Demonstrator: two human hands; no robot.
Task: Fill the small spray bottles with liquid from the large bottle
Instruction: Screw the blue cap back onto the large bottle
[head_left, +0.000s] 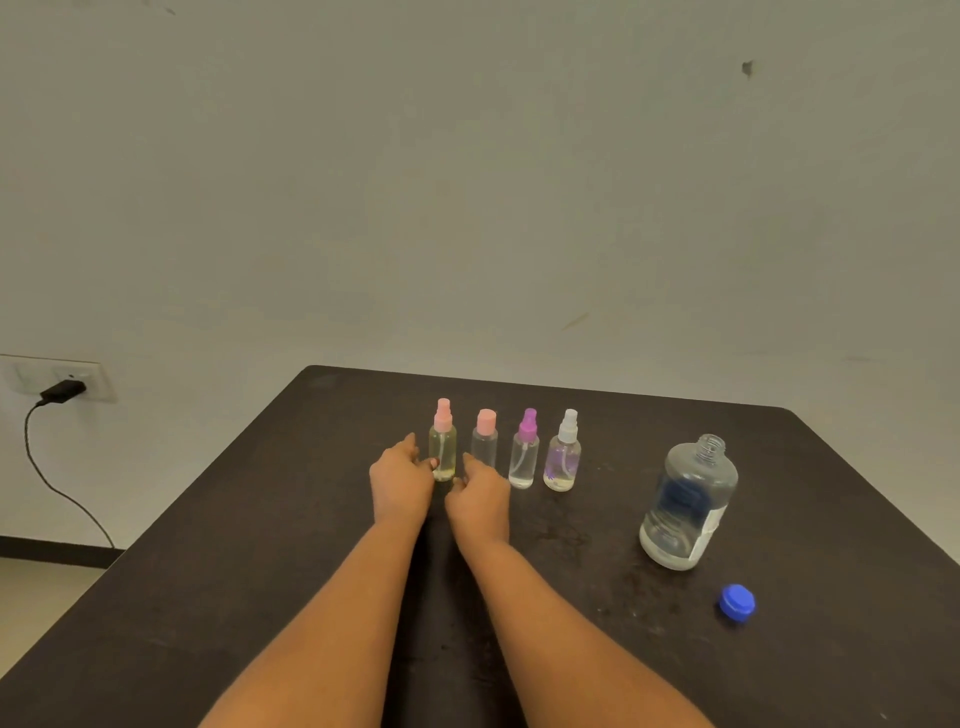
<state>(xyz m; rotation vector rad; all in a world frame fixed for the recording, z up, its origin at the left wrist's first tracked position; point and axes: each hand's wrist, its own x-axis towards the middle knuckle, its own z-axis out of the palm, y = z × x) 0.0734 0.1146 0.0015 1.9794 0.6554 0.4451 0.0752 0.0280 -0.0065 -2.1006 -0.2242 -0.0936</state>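
Small clear plastic spray bottles (521, 457): capped row, 12 o'clock on dark table (260, 571); large clear uncapped bottle (688, 504) at 3 o'clock. Left hand (402, 480) touches yellow-tinted bottle (442, 452), clamp unclear; right hand (478, 499) loose, empty. Risk: nudge topples row.

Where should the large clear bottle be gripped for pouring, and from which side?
Probably round the body of the large clear bottle, about mid-height, coming in from its left side, which is nearer the right hand. It stands upright and uncapped, its blue cap lying on the table, so a level side grip should avoid spilling. The threaded neck must stay free for pouring.
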